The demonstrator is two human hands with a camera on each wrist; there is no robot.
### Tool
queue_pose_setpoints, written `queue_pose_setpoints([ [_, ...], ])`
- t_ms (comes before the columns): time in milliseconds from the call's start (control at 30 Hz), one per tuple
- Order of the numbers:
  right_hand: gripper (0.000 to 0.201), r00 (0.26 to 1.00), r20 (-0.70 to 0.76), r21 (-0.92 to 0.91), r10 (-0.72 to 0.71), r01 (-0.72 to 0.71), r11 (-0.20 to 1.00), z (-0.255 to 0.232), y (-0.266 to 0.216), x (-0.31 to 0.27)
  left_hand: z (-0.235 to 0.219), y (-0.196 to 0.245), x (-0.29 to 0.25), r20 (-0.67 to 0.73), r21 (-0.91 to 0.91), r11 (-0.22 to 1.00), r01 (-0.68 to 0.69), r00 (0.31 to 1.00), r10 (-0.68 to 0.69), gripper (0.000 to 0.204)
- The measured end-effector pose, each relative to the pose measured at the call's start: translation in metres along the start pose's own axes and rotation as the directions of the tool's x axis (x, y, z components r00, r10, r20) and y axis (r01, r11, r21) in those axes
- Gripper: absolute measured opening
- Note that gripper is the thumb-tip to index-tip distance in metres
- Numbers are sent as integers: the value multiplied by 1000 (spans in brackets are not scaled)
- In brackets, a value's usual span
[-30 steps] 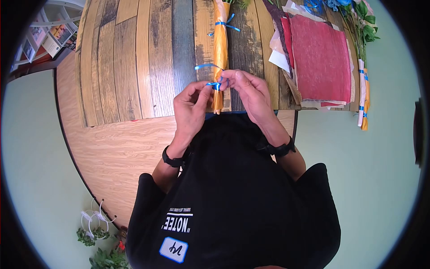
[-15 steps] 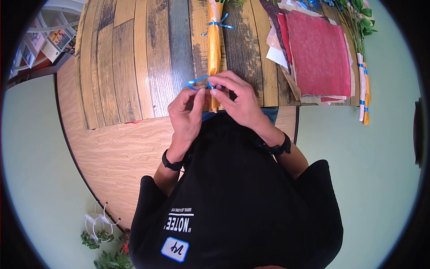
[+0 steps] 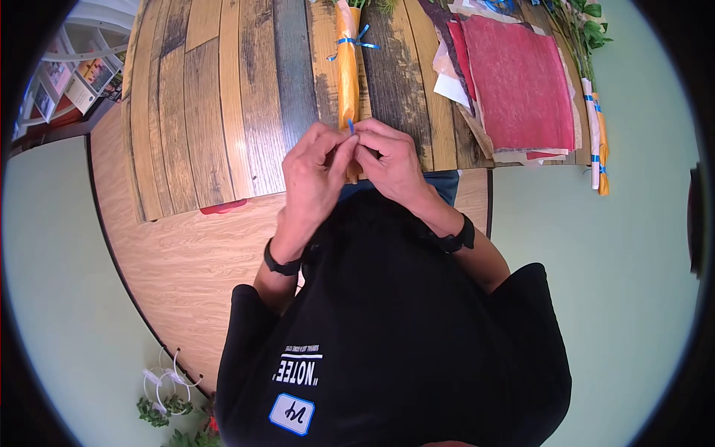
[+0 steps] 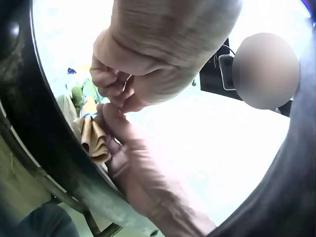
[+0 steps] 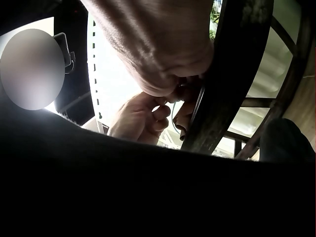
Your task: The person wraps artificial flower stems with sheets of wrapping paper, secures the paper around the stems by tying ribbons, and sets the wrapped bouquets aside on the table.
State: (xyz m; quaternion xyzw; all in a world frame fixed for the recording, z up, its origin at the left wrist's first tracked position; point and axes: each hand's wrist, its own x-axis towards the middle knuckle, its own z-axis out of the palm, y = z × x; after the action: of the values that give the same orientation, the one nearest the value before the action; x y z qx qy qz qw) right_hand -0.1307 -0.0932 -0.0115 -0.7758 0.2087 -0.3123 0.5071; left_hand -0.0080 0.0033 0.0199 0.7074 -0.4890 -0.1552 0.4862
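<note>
An orange-yellow paper wrap [image 3: 348, 82] lies lengthwise on the table, a blue ribbon [image 3: 348, 42] tied around its upper part. Over its lower end both hands meet, fingertips close together. My left hand [image 3: 314, 167] and right hand [image 3: 393, 160] pinch a second blue ribbon, of which a short piece [image 3: 351, 127] shows between them; the rest is hidden by fingers. The left wrist view shows the left hand [image 4: 158, 49] above the right hand [image 4: 143, 168], beside the folded tan end [image 4: 94, 140] of the wrap. In the right wrist view, a thin blue strand [image 5: 174, 117] hangs by the fingertips.
Red and tan paper sheets [image 3: 518, 86] lie stacked on the table [image 3: 186, 112] at the right. Beyond them are wrapped flower stems [image 3: 599, 141] at the table's right edge. A rack with cards [image 3: 93, 71] stands at the far left, and green plants [image 3: 167, 408] are at lower left.
Both hands have drawn close together over the wrap's lower end, and the long loose ribbon end seen before is now mostly hidden. The wrap and papers appear shifted slightly left in view.
</note>
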Motion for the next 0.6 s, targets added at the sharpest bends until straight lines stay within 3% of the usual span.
queue_pose_setpoints([
  [133,14,999,15,58,41,-42,997,-1,-3,1,-29,1,8,155,-59,988,145,979,-135,34],
  [233,17,996,48,55,70,-72,996,-2,-4,2,-20,-16,3,204,-66,997,47,978,-33,31],
  [467,17,995,65,31,77,-79,996,-4,-4,2,-17,-20,4,205,-38,999,-17,978,24,29],
  [600,18,999,33,36,32,-34,999,-2,-2,1,-21,-29,2,244,-99,992,77,968,-51,27],
])
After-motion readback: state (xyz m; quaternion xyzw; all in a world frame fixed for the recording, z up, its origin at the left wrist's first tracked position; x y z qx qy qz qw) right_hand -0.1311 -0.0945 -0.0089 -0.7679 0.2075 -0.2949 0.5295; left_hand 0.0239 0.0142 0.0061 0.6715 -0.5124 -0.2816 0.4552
